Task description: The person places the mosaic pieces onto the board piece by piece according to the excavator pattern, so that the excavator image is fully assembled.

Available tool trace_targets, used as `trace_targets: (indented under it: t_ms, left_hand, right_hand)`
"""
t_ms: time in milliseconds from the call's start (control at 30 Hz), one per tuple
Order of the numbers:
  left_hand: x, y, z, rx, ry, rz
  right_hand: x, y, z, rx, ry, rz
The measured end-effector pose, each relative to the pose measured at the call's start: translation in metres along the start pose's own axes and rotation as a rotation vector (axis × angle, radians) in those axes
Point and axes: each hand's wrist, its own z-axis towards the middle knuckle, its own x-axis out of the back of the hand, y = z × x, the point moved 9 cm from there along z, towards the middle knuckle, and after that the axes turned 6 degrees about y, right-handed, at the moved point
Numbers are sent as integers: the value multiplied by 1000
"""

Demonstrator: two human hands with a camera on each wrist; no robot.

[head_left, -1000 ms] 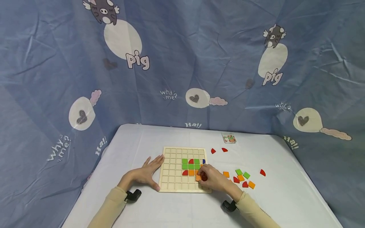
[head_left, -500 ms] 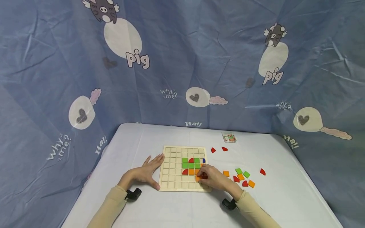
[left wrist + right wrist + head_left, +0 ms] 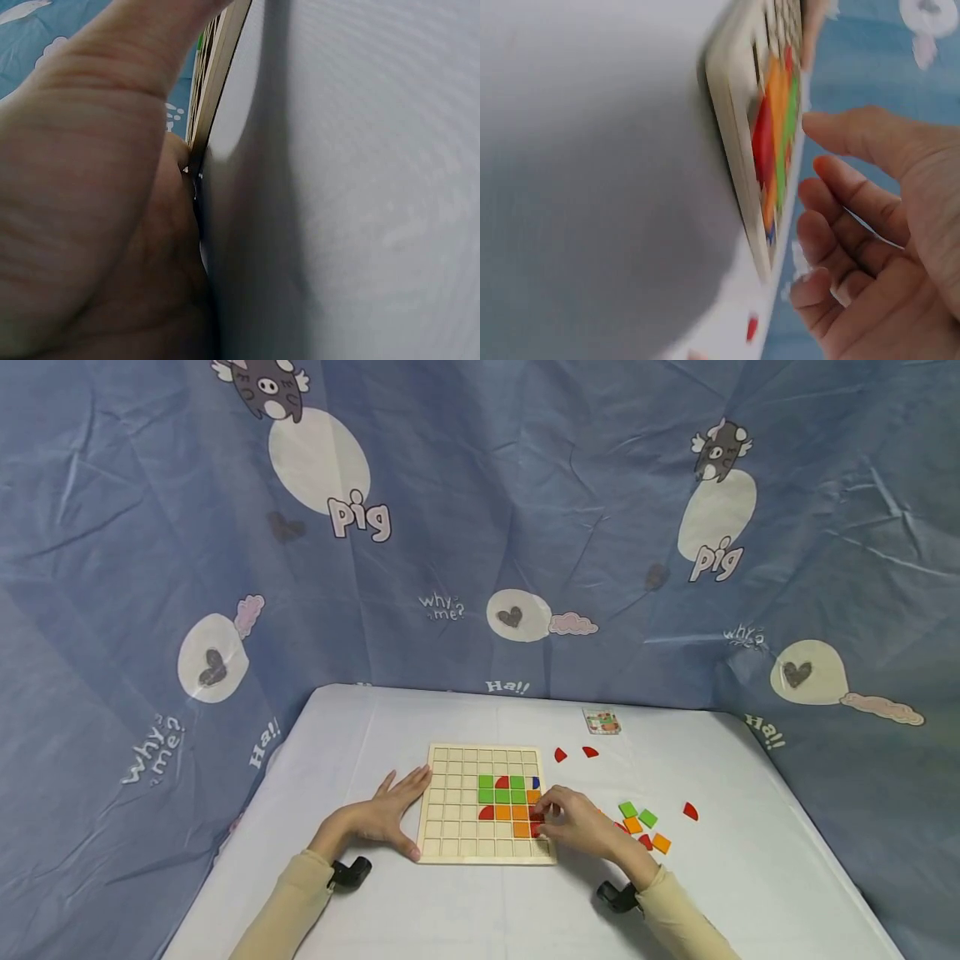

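Observation:
A pale wooden grid board (image 3: 450, 827) lies on the white table. My left hand (image 3: 382, 818) is spread at its left side, fingertips and thumb touching the edge; in the left wrist view the board's rim (image 3: 214, 82) shows beyond the hand. My right hand (image 3: 573, 820) hovers over the board's right edge. Nothing is between its loosely bent fingers and thumb in the right wrist view. Just left of those fingers sit an orange square tile (image 3: 521, 830) and a red piece (image 3: 535, 830), partly hidden. Green square tiles (image 3: 502, 797) and a red quarter-circle (image 3: 487, 812) fill other cells.
Loose green, orange and red pieces (image 3: 633, 825) lie right of my right hand, partly behind it. One red quarter-circle (image 3: 691, 811) lies farther right. Two more are beyond the board's far right corner, near a small picture card (image 3: 602, 722). A blue cloth (image 3: 480, 527) hangs behind.
My right hand has let go of the orange square tile, which now lies in the board, and has moved slightly right and up. My left hand stays put.

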Motion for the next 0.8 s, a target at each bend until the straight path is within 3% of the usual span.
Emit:
trace_targets:
  t_ms: [333, 533, 800]
  left_hand:
    - [1, 1, -1, 5, 4, -3]
    - [2, 3, -2, -7, 9, -13]
    - [1, 3, -2, -3, 11, -3]
  right_hand:
    - [48, 64, -25, -171, 69, 1]
    - [46, 99, -32, -312, 36, -17]
    - [41, 104, -30, -317, 30, -6]
